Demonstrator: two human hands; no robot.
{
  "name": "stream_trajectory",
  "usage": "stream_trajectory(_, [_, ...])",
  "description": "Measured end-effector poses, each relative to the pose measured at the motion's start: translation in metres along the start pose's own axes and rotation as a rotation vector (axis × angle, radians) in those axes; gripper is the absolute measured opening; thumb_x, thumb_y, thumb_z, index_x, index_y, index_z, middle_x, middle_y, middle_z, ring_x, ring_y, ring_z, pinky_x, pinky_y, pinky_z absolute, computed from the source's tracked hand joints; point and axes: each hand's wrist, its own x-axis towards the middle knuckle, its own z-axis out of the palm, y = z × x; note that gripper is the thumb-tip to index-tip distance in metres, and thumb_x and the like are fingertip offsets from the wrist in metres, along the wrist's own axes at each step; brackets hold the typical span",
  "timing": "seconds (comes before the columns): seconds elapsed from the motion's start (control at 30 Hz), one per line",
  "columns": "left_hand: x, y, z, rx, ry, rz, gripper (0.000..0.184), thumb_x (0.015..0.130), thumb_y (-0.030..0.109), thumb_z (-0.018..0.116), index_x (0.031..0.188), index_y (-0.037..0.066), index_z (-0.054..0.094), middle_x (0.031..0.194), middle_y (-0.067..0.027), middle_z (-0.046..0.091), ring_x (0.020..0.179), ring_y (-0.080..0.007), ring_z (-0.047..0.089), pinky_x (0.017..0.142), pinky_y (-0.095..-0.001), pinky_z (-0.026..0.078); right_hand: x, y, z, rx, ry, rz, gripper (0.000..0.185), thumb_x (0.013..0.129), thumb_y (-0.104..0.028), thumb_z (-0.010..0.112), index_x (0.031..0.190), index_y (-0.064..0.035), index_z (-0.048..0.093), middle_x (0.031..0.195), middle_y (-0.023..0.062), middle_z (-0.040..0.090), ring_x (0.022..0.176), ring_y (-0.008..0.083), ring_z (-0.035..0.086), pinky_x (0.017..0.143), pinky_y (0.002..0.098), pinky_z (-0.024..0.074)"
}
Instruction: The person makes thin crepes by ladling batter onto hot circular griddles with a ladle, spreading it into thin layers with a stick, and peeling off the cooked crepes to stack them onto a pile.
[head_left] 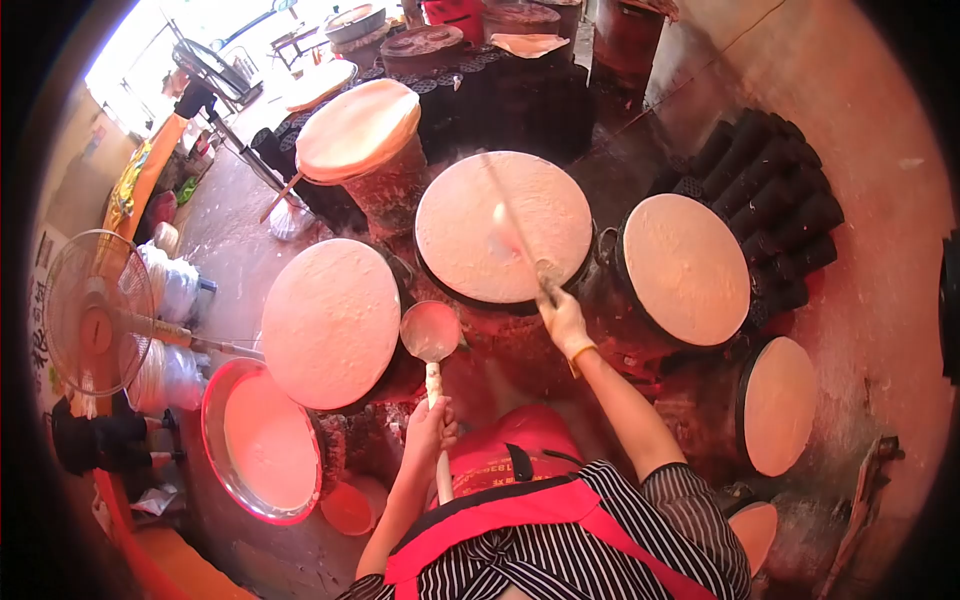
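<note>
My left hand (428, 430) is closed round the handle of a ladle (431, 331), whose round bowl is beside the left griddle. My right hand (565, 325) grips the end of a long thin spreader (513, 215) that reaches across the centre griddle. Pale batter (465, 240) covers that griddle in a round sheet. To the left, a second griddle bears a round pale sheet (330, 325), and to the right a third bears another (687, 270). A red-rimmed basin (212, 440) at the lower left holds pale batter.
Stacked flat sheets (358, 130) top a stand at the upper left. A fan (100, 315) stands at the far left. Dark cylinders (770, 200) are piled at the right, above another round griddle (780, 405). Lidded containers (423, 45) line the back.
</note>
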Motion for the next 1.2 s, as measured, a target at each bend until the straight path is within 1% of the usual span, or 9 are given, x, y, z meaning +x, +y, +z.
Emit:
stream_trajectory(0.23, [0.001, -0.014, 0.015, -0.013, 0.106, 0.004, 0.012, 0.103, 0.018, 0.056, 0.102, 0.009, 0.048, 0.077, 0.0010, 0.043, 0.056, -0.0063, 0.038, 0.042, -0.0187, 0.027, 0.021, 0.032, -0.051, 0.308, 0.168, -0.159, 0.046, 0.100, -0.025, 0.063, 0.136, 0.0024, 0.057, 0.136, 0.0169, 0.062, 0.125, 0.0191, 0.057, 0.107, 0.0285, 0.0410])
stream_trajectory(0.37, [0.005, -0.025, 0.023, -0.074, 0.101, -0.012, 0.015, 0.102, 0.015, 0.057, 0.095, 0.011, 0.044, 0.075, 0.0006, 0.043, 0.055, -0.0064, 0.040, 0.041, -0.0188, 0.027, -0.029, 0.042, -0.031, 0.020, -0.103, -0.150, 0.047, 0.101, -0.031, 0.060, 0.137, 0.0000, 0.057, 0.137, 0.0185, 0.061, 0.129, 0.0213, 0.056, 0.108, 0.0312, 0.0406])
stream_trajectory(0.57, [0.003, -0.031, 0.041, -0.043, 0.108, 0.018, 0.013, 0.100, 0.016, 0.059, 0.097, 0.010, 0.047, 0.076, 0.0004, 0.043, 0.055, -0.0071, 0.040, 0.042, -0.0197, 0.028, 0.040, 0.030, -0.068, 0.141, 0.028, -0.157, 0.041, 0.101, -0.024, 0.059, 0.133, 0.0009, 0.060, 0.136, 0.0169, 0.063, 0.126, 0.0222, 0.058, 0.106, 0.0311, 0.0430])
stream_trajectory(0.77, [0.037, 0.018, 0.055, 0.259, 0.149, 0.094, 0.017, 0.098, 0.022, 0.064, 0.093, 0.012, 0.050, 0.073, 0.0020, 0.048, 0.055, -0.0075, 0.046, 0.042, -0.0210, 0.033, -0.049, 0.067, -0.079, 0.330, -0.297, -0.095, 0.039, 0.098, -0.009, 0.062, 0.136, 0.0011, 0.058, 0.133, 0.0111, 0.065, 0.124, 0.0144, 0.058, 0.106, 0.0279, 0.0433])
stream_trajectory(0.93, [0.142, 0.052, 0.034, 0.465, -0.054, 0.234, 0.014, 0.099, 0.015, 0.057, 0.093, 0.009, 0.046, 0.073, 0.0006, 0.046, 0.055, -0.0100, 0.046, 0.045, -0.0256, 0.040, -0.108, 0.094, -0.031, 0.419, 0.189, -0.051, 0.044, 0.099, -0.010, 0.061, 0.139, 0.0057, 0.053, 0.144, 0.0152, 0.056, 0.135, 0.0175, 0.049, 0.112, 0.0291, 0.0367])
stream_trajectory(1.03, [0.146, 0.055, 0.076, 0.464, 0.107, 0.138, 0.010, 0.096, 0.007, 0.053, 0.092, 0.005, 0.044, 0.069, -0.0018, 0.044, 0.053, -0.0122, 0.045, 0.044, -0.0258, 0.040, -0.127, 0.077, 0.036, 0.634, 0.101, 0.144, 0.042, 0.100, -0.014, 0.060, 0.141, -0.0056, 0.056, 0.105, 0.0060, 0.071, 0.084, 0.0114, 0.066, 0.074, 0.0245, 0.0537])
stream_trajectory(1.1, [0.189, 0.035, 0.057, 0.259, 0.007, -0.023, 0.009, 0.095, 0.005, 0.051, 0.091, 0.003, 0.043, 0.067, -0.0029, 0.045, 0.051, -0.0140, 0.047, 0.043, -0.0260, 0.040, -0.146, 0.019, 0.046, 0.784, -0.108, 0.392, 0.040, 0.101, -0.018, 0.060, 0.141, -0.0165, 0.057, 0.069, -0.0022, 0.056, 0.048, 0.0070, 0.045, 0.043, 0.0257, 0.0373])
stream_trajectory(1.13, [0.191, 0.037, 0.056, 0.112, -0.026, -0.128, 0.008, 0.094, 0.003, 0.050, 0.090, 0.003, 0.044, 0.067, -0.0038, 0.045, 0.051, -0.0133, 0.047, 0.043, -0.0263, 0.040, -0.148, 0.004, 0.057, 0.955, -0.131, 0.507, 0.041, 0.100, -0.022, 0.061, 0.141, -0.0205, 0.057, 0.056, -0.0037, 0.043, 0.037, 0.0089, 0.033, 0.035, 0.0275, 0.0240])
stream_trajectory(1.2, [0.207, 0.064, 0.032, -0.282, -0.280, -0.454, 0.010, 0.100, 0.008, 0.049, 0.092, 0.003, 0.044, 0.068, -0.0010, 0.043, 0.051, -0.0085, 0.042, 0.041, -0.0231, 0.036, -0.153, -0.009, 0.059, 0.898, -0.115, 0.501, 0.042, 0.099, -0.024, 0.063, 0.140, -0.0197, 0.056, 0.057, -0.0028, 0.045, 0.038, 0.0093, 0.035, 0.035, 0.0275, 0.0245])
